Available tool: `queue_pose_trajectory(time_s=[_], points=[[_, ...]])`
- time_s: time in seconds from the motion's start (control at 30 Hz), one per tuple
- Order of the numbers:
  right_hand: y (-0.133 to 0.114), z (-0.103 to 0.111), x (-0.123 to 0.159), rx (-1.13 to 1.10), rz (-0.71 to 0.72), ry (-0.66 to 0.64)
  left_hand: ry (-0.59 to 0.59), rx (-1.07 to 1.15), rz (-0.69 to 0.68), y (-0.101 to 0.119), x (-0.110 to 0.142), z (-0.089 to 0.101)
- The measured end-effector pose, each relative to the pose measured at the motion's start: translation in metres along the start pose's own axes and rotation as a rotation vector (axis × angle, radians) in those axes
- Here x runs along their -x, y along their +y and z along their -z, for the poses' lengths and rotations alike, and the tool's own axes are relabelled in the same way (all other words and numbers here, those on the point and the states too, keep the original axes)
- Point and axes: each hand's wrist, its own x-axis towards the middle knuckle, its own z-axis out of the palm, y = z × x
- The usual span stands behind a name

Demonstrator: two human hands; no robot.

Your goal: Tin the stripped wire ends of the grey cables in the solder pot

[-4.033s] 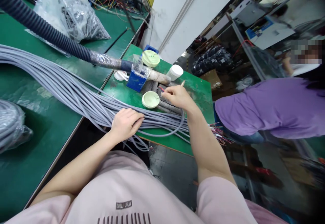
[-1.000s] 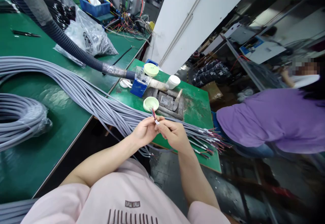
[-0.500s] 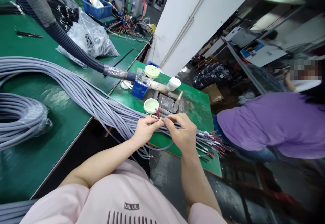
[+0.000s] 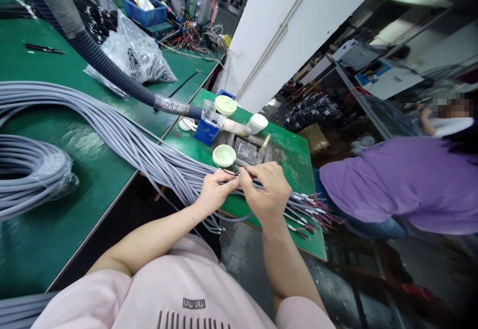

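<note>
My left hand pinches the end of one grey cable, whose thin coloured wires stick up between my hands. My right hand is closed with its fingertips on those wires. Both hands hover over the long bundle of grey cables that runs across the green table and ends in stripped coloured wire tips at the right. Just beyond my hands sit a pale green lid and a metal solder pot.
A ribbed dark hose leads to a blue block. A second green lid and a white jar stand behind. A coil of grey cable lies left, bagged parts farther back. A person in purple bends at right.
Four seconds ago my right hand was at the solder pot and my left lay on the bundle. Both since met on one cable end; the wires are now bent lower.
</note>
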Motion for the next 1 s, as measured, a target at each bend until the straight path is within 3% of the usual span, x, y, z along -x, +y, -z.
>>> queue_pose_trajectory(time_s=[0.1,0.23,0.4,0.53,0.67,0.73,0.83,0.9,1.0], points=[[0.009,0.008,0.003,-0.117,-0.035,-0.046,-0.001,0.081,0.101,0.002,0.0,0.003],[0.039,0.019,0.003,-0.29,-0.024,-0.153,0.009,0.263,0.241,0.009,-0.002,0.008],[0.059,0.01,0.012,-0.353,0.175,-0.287,-0.039,0.502,0.339,0.019,-0.004,0.011],[0.047,-0.012,0.023,-0.362,0.311,-0.154,-0.087,0.559,0.374,0.024,-0.003,0.011],[0.036,-0.025,0.026,-0.357,0.325,-0.012,-0.084,0.52,0.381,0.029,-0.003,0.014],[0.033,-0.028,0.024,-0.367,0.27,0.006,-0.071,0.461,0.382,0.031,-0.002,0.016],[0.03,-0.029,0.022,-0.451,0.051,0.135,-0.043,0.278,0.377,0.034,-0.002,0.022],[0.028,-0.03,0.021,-0.533,-0.094,0.225,0.027,0.181,0.312,0.036,-0.004,0.027],[0.027,-0.032,0.022,-0.614,-0.204,0.265,0.159,0.172,0.16,0.039,-0.01,0.033]])
